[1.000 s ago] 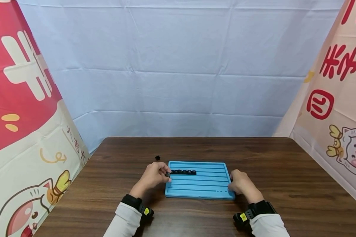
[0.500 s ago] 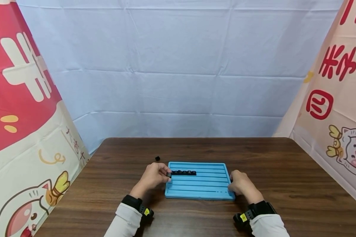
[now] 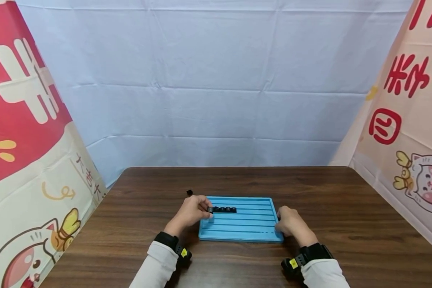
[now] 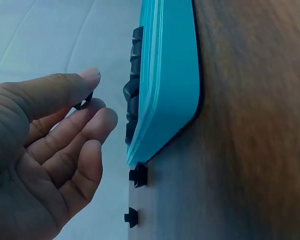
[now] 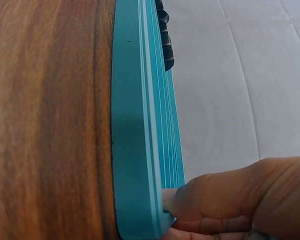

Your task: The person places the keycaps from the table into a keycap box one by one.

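A light-blue ridged tray (image 3: pixel 241 224) lies on the table, with a short row of black keycaps (image 3: pixel 225 209) along one of its upper ridges. Over the tray's left side, my left hand (image 3: pixel 190 211) pinches a small black keycap (image 4: pixel 83 103) between thumb and fingertips, at the row's left end. In the left wrist view this keycap is mostly hidden by the fingers and stands apart from the tray. My right hand (image 3: pixel 291 225) grips the tray's right edge; the right wrist view has its thumb and fingers (image 5: pixel 200 197) at the tray's corner.
Loose black keycaps (image 4: pixel 138 175) sit on the table beyond the tray's left end; the head view has one keycap (image 3: pixel 189 193) behind my left hand. Brown wooden table (image 3: pixel 147 184) surrounds the tray. A pale cloth (image 3: pixel 216 100) hangs behind it.
My left hand has moved a little to the right with the keycap, from the tray's left edge to over the row's left end. My right hand stays on the tray's edge.
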The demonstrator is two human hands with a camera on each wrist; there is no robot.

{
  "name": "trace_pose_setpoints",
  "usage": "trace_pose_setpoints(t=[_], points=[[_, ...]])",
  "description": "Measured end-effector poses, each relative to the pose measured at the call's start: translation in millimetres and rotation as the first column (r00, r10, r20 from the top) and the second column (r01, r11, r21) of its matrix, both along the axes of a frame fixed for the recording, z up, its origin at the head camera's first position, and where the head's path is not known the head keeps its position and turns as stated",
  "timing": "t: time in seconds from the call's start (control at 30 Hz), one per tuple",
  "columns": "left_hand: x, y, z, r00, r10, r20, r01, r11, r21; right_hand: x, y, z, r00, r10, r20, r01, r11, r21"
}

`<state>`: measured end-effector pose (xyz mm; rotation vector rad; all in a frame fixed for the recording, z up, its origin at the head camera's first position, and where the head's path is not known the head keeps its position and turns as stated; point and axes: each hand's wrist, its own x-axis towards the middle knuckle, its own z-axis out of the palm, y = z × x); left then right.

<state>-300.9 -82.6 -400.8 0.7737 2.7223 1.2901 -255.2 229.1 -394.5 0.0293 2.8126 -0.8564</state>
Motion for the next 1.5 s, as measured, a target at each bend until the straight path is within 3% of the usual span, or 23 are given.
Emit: trace_pose_setpoints(t=[0.47, 1.17, 1.5], points=[[-10.4, 21.7, -3.9, 0.999, -0.04, -0.024, 0.038, 0.994, -0.098, -1.0, 0.6, -0.5, 1.0, -0.018, 0.006, 0.018, 1.0, 0.008], [-6.9, 32.9, 3.5, 0.998, 0.023, -0.065, -0.035, 0.983, -0.178, -0.6, 2.5, -0.6, 1.0, -0.028, 0.004, 0.028, 1.0, 0.0], [-8.4, 38.2, 10.0, 0.997, 0.038, -0.074, -0.05, 0.984, -0.171, 0.7, 2.8, -0.8, 1.0, -0.022, -0.004, 0.022, 1.0, -0.015]])
